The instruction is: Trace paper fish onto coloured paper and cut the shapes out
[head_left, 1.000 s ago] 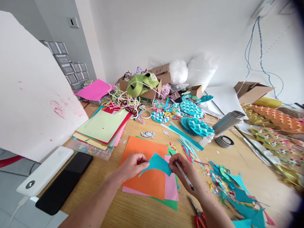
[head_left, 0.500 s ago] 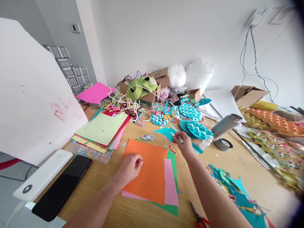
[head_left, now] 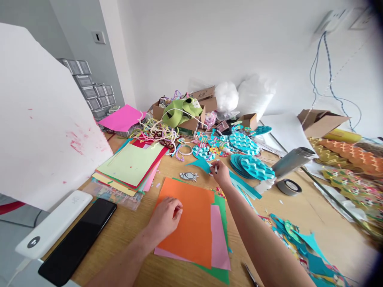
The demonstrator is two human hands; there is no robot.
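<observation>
My right hand (head_left: 222,175) is closed on a pen (head_left: 216,169) with a white end, over the blue paper scraps (head_left: 200,164). My left hand (head_left: 167,215) rests on a sheet of orange paper (head_left: 191,239), its fingers curled in, with nothing visible in them. Pink paper (head_left: 220,247) and green paper (head_left: 224,215) stick out from beneath the orange sheet. Just beyond that sheet lies a small grey-and-white paper fish (head_left: 189,175). The floral piece (head_left: 219,193) beside my right wrist is partly covered.
Coloured sheets (head_left: 131,161) are stacked at left, near a black phone (head_left: 79,241) and a white power bank (head_left: 54,223). Scissors (head_left: 250,275) lie at the front edge of view. Blue wavy discs (head_left: 254,167), a glue bottle (head_left: 265,185), a metal flask (head_left: 295,163) and tape (head_left: 289,187) stand right.
My right hand has moved left with the pen, across the blue scraps. My left hand stays on the orange paper. The view has shifted slightly.
</observation>
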